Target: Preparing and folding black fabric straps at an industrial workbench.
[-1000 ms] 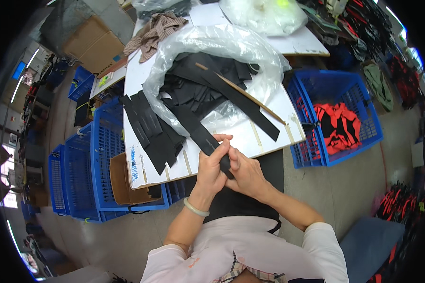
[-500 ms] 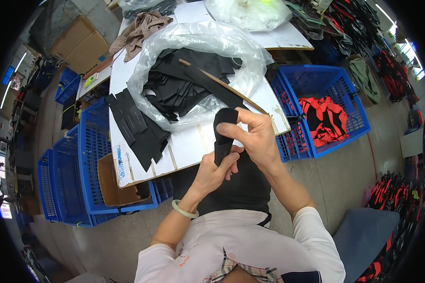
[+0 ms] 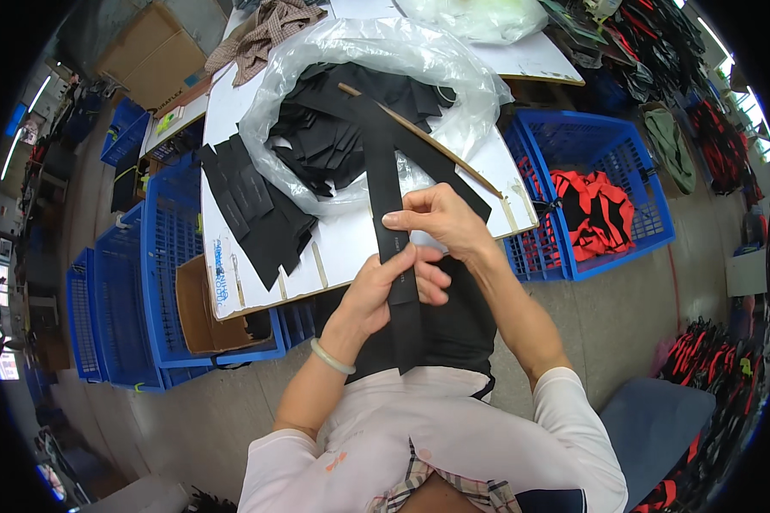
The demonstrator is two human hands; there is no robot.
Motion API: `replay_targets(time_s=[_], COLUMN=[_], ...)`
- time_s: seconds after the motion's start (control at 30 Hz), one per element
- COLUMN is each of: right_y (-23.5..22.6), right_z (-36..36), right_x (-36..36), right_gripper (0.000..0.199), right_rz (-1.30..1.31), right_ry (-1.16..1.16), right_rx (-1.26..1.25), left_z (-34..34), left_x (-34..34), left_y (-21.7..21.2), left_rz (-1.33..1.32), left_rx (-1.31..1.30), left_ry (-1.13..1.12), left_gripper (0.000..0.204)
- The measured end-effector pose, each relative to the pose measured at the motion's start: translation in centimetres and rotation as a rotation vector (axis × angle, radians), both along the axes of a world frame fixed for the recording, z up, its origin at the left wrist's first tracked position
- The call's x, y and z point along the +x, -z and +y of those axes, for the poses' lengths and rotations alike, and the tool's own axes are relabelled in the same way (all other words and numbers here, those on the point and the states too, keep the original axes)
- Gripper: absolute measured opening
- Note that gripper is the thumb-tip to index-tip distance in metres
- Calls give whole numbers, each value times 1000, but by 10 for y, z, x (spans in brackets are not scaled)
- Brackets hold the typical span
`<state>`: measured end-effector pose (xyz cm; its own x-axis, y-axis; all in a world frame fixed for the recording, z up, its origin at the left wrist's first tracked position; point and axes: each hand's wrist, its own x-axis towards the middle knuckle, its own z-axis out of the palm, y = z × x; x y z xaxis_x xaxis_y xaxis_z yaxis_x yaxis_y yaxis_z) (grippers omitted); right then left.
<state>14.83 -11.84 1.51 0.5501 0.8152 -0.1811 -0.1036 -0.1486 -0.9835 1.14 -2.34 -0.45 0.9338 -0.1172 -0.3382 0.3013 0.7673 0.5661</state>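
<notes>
A long black fabric strip [image 3: 386, 184] runs from the plastic bag toward my lap, with small pale print on it. Lower on the strip, my left hand [image 3: 376, 289] grips it between thumb and fingers. My right hand [image 3: 443, 222] pinches it a little higher up, thumb on top. Behind my hands, a clear plastic bag [image 3: 261, 111] lies open on the table, full of black fabric pieces [image 3: 334, 141]. A thin wooden stick [image 3: 436, 145] rests slantwise over them and the bag's edge. Left of the bag is a fanned pile of black strips [image 3: 252, 205].
The white table [image 3: 342, 265] has its near edge at my lap. Blue crates [image 3: 167, 256] stand at the left, one with a cardboard box [image 3: 195, 308]. At the right, another blue crate [image 3: 582, 269] holds red and black fabric [image 3: 603, 218]. A checked cloth [image 3: 265, 38] lies far left.
The strip was bunched and folded over in my hands; now it is drawn out straight, its lower end hanging toward my lap. My right hand has moved slightly lower and opened its fold.
</notes>
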Motion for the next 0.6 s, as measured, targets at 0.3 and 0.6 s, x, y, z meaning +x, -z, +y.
replay_targets(time_s=[0.3, 0.6], right_y=[15, 22], right_z=[28, 31], right_x=[-4, 5], right_gripper=[23, 24], right_rz=[94, 12], right_ry=[184, 268], right_rx=[176, 222], left_z=[15, 120], left_x=[-14, -12], left_y=[1, 5], left_rz=[-38, 1], left_rx=[348, 890], left_ry=[-163, -1098], left_gripper=[21, 18])
